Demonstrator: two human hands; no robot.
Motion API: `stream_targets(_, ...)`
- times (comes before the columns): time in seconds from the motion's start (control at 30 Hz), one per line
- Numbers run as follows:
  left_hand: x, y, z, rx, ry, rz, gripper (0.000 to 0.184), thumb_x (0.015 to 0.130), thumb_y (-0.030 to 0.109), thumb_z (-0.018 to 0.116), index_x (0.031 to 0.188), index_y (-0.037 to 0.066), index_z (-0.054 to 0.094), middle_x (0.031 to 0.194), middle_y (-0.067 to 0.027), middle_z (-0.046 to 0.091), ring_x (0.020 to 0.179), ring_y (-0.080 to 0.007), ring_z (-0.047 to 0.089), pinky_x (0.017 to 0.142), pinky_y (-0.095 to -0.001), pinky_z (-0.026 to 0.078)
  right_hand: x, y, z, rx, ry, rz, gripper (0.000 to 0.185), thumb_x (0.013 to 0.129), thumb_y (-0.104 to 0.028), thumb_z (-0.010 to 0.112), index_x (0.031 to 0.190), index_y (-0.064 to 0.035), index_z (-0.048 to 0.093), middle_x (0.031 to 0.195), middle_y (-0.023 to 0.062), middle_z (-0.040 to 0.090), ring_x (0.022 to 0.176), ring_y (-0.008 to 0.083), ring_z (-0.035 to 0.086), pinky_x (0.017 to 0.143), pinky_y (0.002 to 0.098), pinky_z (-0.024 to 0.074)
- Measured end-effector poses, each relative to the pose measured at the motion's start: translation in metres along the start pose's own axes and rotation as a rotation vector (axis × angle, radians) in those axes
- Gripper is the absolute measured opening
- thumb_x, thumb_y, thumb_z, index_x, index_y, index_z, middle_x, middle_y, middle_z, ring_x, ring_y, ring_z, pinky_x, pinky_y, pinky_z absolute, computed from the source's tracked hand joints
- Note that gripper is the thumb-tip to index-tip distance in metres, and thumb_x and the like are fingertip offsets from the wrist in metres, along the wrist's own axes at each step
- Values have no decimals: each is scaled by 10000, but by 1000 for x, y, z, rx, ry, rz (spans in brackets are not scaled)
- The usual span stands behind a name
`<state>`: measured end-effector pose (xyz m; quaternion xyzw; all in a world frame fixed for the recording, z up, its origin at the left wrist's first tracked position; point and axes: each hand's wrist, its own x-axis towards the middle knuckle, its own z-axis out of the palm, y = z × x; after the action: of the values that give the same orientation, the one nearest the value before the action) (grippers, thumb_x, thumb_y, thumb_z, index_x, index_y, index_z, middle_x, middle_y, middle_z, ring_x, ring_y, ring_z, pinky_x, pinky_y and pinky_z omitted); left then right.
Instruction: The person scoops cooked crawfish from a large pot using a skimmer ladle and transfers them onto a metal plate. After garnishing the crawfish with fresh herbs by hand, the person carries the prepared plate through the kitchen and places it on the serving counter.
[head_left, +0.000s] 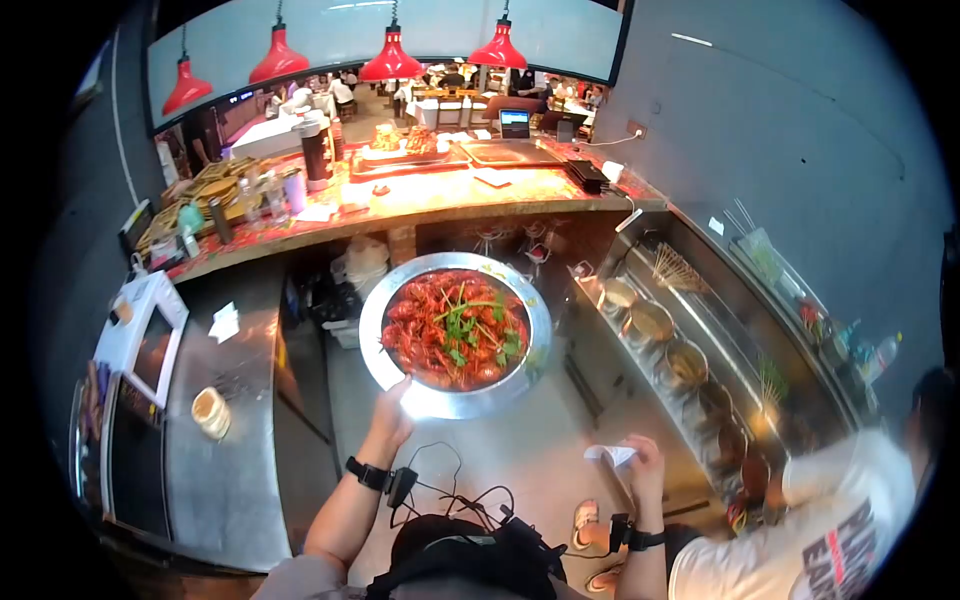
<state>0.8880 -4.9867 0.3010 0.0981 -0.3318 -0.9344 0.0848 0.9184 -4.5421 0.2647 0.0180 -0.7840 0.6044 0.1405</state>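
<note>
My left hand grips the near left rim of a wide round metal dish, its fingers partly hidden under the rim. Red crayfish fill the dish, with green herbs scattered over them. The dish is up in front of me, above the floor and short of the counter. My right hand is lower and to the right, apart from the dish. Its fingers are closed on a piece of white paper or thin cloth; which of these I cannot tell.
Ahead stands a lit serving counter with metal trays under red heat lamps. A steel worktop lies left. Several pots line the right station, where a co-worker in white stands close by.
</note>
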Motion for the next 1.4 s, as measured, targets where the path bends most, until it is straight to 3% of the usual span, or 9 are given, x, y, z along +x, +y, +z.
stream_targets(0.2, 283, -20, 52, -75, -161, 22, 465, 924, 80, 546, 1352, -20, 393, 1379, -113, 468, 1265, -289, 456, 1119, -465, 297, 188, 23, 32, 71, 81, 130, 191, 840, 62, 523, 921, 6, 687, 961, 77, 588, 835, 175, 631, 665, 271, 545)
stream_targets(0.37, 486, -55, 99, -137, -218, 39, 456, 940, 74, 525, 1361, -21, 374, 1357, -154, 482, 1243, -303, 481, 1091, -475, 349, 365, 64, 74, 123, 54, 351, 202, 873, 35, 504, 934, -8, 692, 893, 64, 687, 797, 135, 624, 672, 224, 485)
stream_targets(0.4, 521, -58, 113, -151, -199, 33, 454, 944, 55, 513, 1364, -22, 359, 1344, -168, 486, 1221, -309, 505, 1059, -477, 403, 410, 69, 84, -58, 15, 110, 211, 869, 40, 493, 949, 9, 686, 887, 62, 684, 811, 143, 626, 715, 224, 482)
stream_targets(0.6, 754, -71, 156, -202, -233, -42, 467, 952, 82, 518, 1375, -16, 346, 1365, -173, 477, 1229, -312, 503, 1047, -483, 421, 661, 85, 156, 306, -148, 243, 419, 829, 91, 453, 1225, 33, 578, 955, 65, 599, 763, 127, 599, 703, 258, 555)
stream_targets(0.9, 1024, -102, 197, -190, -42, -48, 295, 969, 106, 519, 1237, -14, 508, 1198, -134, 595, 1117, -270, 569, 1022, -427, 448, 934, 122, 275, 419, -142, 198, 614, 807, 112, 439, 1408, -6, 383, 1207, 126, 546, 1004, 185, 595, 755, 298, 557)
stream_targets(1.0, 1182, -166, 119, -186, -99, 164, 283, 951, 104, 547, 1212, -7, 536, 1180, -121, 611, 1088, -267, 584, 1008, -418, 449, 1014, 140, 305, 478, -187, 193, 622, 802, 106, 460, 1410, 11, 367, 1187, 135, 551, 1016, 195, 591, 778, 296, 546)
stream_targets(1.27, 1242, -135, 177, -160, -9, 65, 273, 943, 120, 574, 1175, -18, 536, 1135, -119, 617, 1034, -247, 606, 919, -409, 498, 1227, 200, 397, 563, -293, 211, 690, 812, 89, 510, 1453, 14, 265, 1037, 194, 614, 846, 200, 633, 728, 277, 530)
stream_targets(1.37, 1265, -151, 164, -195, 2, 114, 309, 953, 124, 556, 1238, 13, 510, 1175, -110, 600, 1062, -251, 595, 942, -426, 491, 1295, 249, 435, 435, -325, 230, 634, 840, 71, 519, 1431, 39, 292, 1263, 145, 500, 995, 210, 617, 739, 305, 550)
stream_targets(1.4, 1267, -150, 169, -165, 23, 112, 338, 960, 129, 543, 1278, 31, 488, 1225, -118, 580, 1108, -266, 573, 975, -447, 469, 1312, 256, 449, 495, -308, 245, 631, 836, 58, 547, 1423, 36, 315, 1160, 141, 562, 924, 197, 627, 702, 278, 537)
